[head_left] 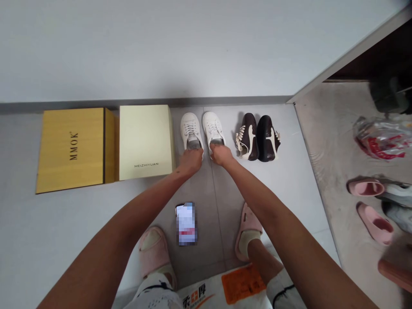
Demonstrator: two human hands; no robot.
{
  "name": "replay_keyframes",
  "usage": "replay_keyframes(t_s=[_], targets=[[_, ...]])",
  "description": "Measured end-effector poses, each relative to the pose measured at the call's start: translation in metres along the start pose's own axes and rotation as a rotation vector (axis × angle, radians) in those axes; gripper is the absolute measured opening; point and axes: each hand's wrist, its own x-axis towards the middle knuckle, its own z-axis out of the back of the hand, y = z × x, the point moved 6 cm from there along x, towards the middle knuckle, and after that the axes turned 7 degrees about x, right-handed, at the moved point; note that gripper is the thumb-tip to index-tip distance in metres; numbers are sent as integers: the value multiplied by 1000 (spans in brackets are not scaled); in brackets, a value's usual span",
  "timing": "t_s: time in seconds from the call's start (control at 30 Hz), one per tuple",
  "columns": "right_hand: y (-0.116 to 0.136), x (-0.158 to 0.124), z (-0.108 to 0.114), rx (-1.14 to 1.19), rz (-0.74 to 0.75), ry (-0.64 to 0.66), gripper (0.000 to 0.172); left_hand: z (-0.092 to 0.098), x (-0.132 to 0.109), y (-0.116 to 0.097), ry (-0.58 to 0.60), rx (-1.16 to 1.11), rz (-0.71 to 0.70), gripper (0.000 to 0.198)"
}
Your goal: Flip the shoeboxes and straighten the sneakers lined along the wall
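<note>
My left hand (191,161) grips the heel of a white leather sneaker (191,130), its fingers hooked over the collar. My right hand (221,154) holds the heel of the matching white sneaker (212,126) the same way. Both sneakers stand side by side on the tiles, toes to the wall. To their right sits a pair of dark brown shoes with cream stripes and laces (257,137). A pale yellow MEIZHIYUAN box (144,141) stands just left of my left hand. A mustard MMOK box (72,150) touches that box's far side.
A smartphone (186,224) with a blurred screen lies on the tiles between my pink slippers (153,251). A grey baseboard (144,101) runs along the wall. At right, a raised concrete floor (334,171) holds a plastic bag (383,139) and more pink slippers (375,223).
</note>
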Motion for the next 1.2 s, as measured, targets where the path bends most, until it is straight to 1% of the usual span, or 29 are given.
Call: replay_keyframes(t_s=[0.17,0.27,0.33,0.4,0.47,0.5,0.53,0.57,0.6,0.63,0.67,0.7,0.73,0.77,0.8,0.83,0.87,0.93,1.0,1.03,1.1,1.2], targets=[[1,2,-5,28,10,2,32,-3,-3,0,-2,-32,-8,37],[5,3,-8,38,11,0,31,-2,-7,-4,-7,-8,-3,29],[7,0,-10,44,23,-24,30,-1,-13,-13,22,158,-13,20],[7,-6,-8,54,59,-89,31,3,-20,-27,75,454,-38,18],[-5,-17,-1,90,102,-206,36,9,-26,-46,106,744,-95,24],[-18,-24,5,123,114,-281,39,11,-28,-59,114,843,-145,27],[-37,-32,11,164,106,-364,41,11,-28,-73,125,903,-205,30],[-61,-42,18,209,77,-453,42,9,-27,-87,149,926,-274,32],[-90,-51,23,255,19,-540,42,3,-24,-102,188,921,-342,34],[-123,-62,28,298,-80,-629,42,-6,-21,-116,233,895,-397,35],[-159,-73,30,332,-204,-701,43,-17,-16,-128,279,858,-428,35],[-193,-84,28,367,-340,-748,46,-31,-10,-138,317,816,-434,36],[-225,-94,22,418,-483,-753,48,-48,-4,-147,347,773,-414,36],[-253,-101,12,506,-607,-708,48,-65,2,-153,366,729,-373,37],[-274,-103,-1,644,-665,-618,44,-84,8,-157,382,683,-314,38],[-287,-104,-12,787,-675,-548,40,-103,13,-159,390,639,-243,38],[-294,-103,-22,911,-658,-489,38,-121,17,-159,387,589,-173,39],[-296,-99,-31,1053,-578,-444,36,-149,22,-157,344,479,-67,40],[-289,-95,-28,1011,-510,-459,36,-165,24,-153,273,399,-5,39],[-284,-92,-24,939,-482,-465,34,-168,25,-151,245,382,7,38],[-272,-88,-11,727,-444,-471,31,-168,27,-149,223,396,-8,35],[-254,-82,9,343,-432,-463,27,-158,32,-157,226,467,-123,30]])
